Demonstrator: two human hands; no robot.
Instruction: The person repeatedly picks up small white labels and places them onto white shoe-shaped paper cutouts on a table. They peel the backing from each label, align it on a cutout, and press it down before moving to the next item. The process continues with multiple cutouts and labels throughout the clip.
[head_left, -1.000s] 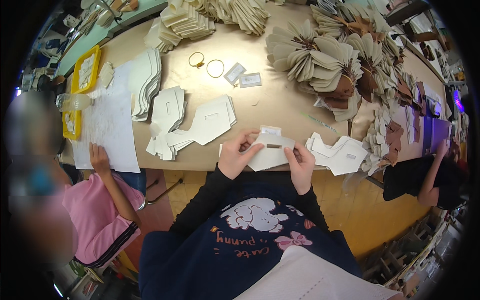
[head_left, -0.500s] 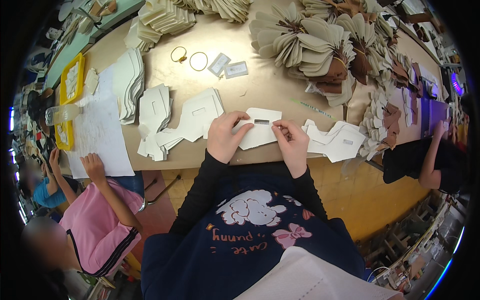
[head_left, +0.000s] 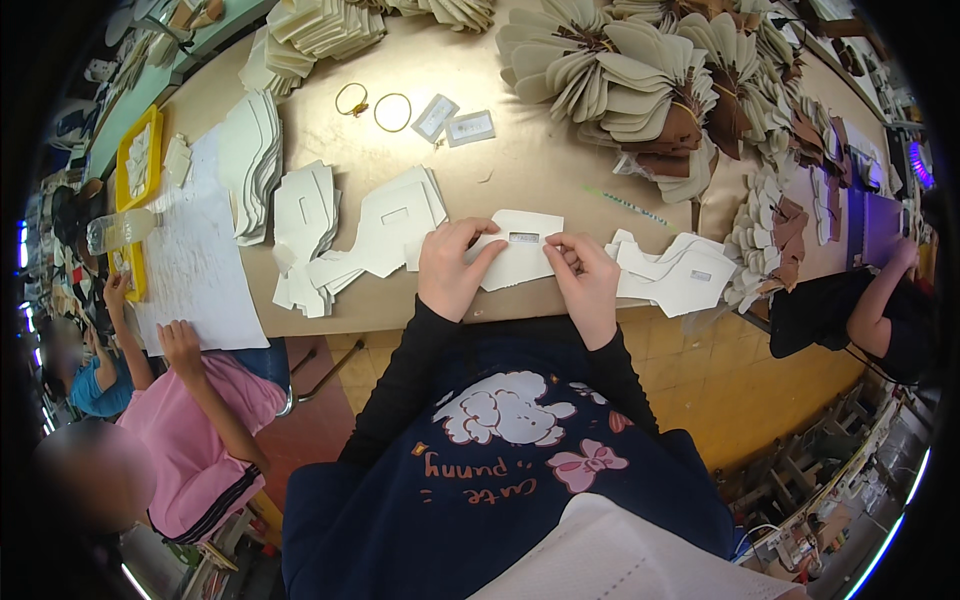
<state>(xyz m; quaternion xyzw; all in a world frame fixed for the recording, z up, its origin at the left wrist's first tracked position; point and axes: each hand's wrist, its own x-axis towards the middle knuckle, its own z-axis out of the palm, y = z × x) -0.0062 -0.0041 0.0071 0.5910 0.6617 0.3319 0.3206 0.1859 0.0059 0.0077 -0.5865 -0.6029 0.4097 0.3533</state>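
Note:
Between my two hands, near the table's front edge, lies a white cut piece (head_left: 518, 268) with a small rectangular window. A greyish label (head_left: 524, 238) with printing shows in that window. My left hand (head_left: 450, 268) grips the piece's left side, thumb and fingers closed on it. At its right edge my right hand (head_left: 586, 285) pinches, fingertips together close to the window. To the left are overlapping white pieces (head_left: 398, 222) with bare windows. Just right of my right hand lie other white pieces (head_left: 680, 285), the top one with a label in its window.
Grey label cards (head_left: 470, 127) and yellow rings (head_left: 392, 112) lie farther back. Bundled cream and brown pieces (head_left: 655, 85) heap at the far right. White stacks (head_left: 252, 165) and yellow trays (head_left: 139, 165) stand left, beside a seated co-worker in pink (head_left: 200, 420). Another person's arm (head_left: 875, 300) is at right.
The window of the held piece showed a dark gap; now the label's printed face fills it. Both hands keep nearly the same place and grip. The view has shifted slightly.

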